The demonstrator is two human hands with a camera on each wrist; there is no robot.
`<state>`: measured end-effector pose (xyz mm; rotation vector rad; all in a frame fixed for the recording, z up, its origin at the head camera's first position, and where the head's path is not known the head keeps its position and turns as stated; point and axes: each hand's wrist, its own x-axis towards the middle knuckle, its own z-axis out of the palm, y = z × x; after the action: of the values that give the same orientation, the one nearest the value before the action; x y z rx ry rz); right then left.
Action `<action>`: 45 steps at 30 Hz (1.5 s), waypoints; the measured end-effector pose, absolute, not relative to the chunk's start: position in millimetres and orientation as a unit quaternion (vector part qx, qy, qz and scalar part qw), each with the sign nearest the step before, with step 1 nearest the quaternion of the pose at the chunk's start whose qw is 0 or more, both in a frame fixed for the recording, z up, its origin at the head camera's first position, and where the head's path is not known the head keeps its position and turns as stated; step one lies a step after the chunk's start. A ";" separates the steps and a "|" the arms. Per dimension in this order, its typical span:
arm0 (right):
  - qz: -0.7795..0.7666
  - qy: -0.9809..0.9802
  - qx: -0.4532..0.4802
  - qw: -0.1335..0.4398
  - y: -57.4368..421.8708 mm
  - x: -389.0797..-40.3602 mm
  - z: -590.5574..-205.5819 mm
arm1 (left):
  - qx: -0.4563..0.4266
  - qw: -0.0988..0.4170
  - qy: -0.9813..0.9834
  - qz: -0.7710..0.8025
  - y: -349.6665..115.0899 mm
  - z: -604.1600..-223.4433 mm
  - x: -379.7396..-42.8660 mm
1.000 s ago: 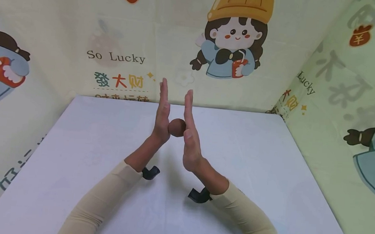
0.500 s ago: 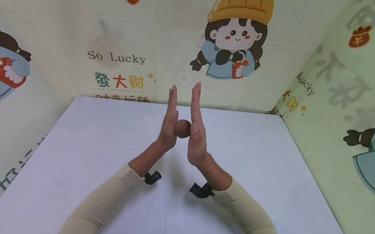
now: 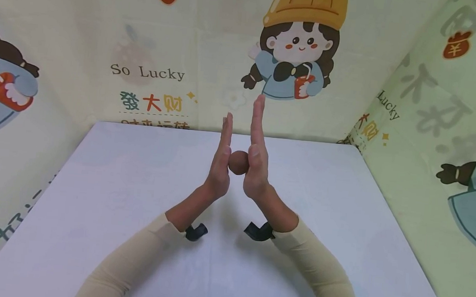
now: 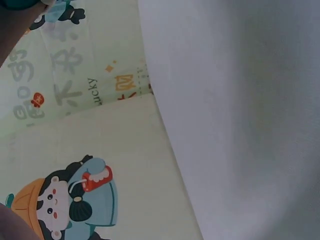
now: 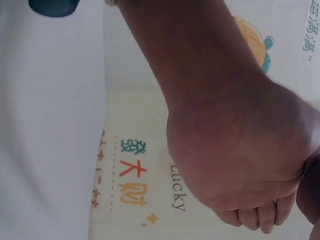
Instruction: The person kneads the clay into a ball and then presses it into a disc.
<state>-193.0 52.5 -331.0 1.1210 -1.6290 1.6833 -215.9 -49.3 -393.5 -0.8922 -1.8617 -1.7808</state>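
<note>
In the head view, a smooth brown ball (image 3: 238,162) is caught between two facing palms, above the white table (image 3: 322,192). My left hand (image 3: 221,159) presses it from the left, fingers straight and pointing up and away. From the right, my right hand (image 3: 258,161) presses with straight fingers too, its tips reaching higher than the left ones. The ball touches both hands near the thumbs. A bare wrist and hand (image 5: 230,155) take up much of the right wrist view. Only blurred dark bits of skin show at the edges of the left wrist view, and the ball cannot be made out there.
A printed cartoon cloth (image 3: 219,63) hangs behind the table and along both sides. Black curved camera mounts sit under each wrist, the left mount (image 3: 196,232) and the right mount (image 3: 259,231). Both forearms wear beige sleeves (image 3: 317,262).
My right hand has slid forward and up while my left hand has drawn back slightly, both shifting right. Between the palms, the ball has moved a little to the right.
</note>
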 end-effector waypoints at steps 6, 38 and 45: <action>0.595 -0.613 0.417 0.309 54.6 -200.4 -327.2 | -0.354 0.221 -0.649 -0.636 -44.5 -391.8 -208.1; 0.621 -0.598 0.434 0.260 56.3 -211.0 -364.5 | -0.369 0.238 -0.589 -0.679 -42.4 -353.8 -177.4; 0.610 -0.610 0.438 0.255 51.1 -206.1 -374.2 | -0.361 0.243 -0.584 -0.685 -47.9 -345.1 -175.5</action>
<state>-206.1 51.1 -374.2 1.1890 -1.6561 1.6553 -175.5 -47.9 -345.1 -0.9860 -1.5965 -1.8732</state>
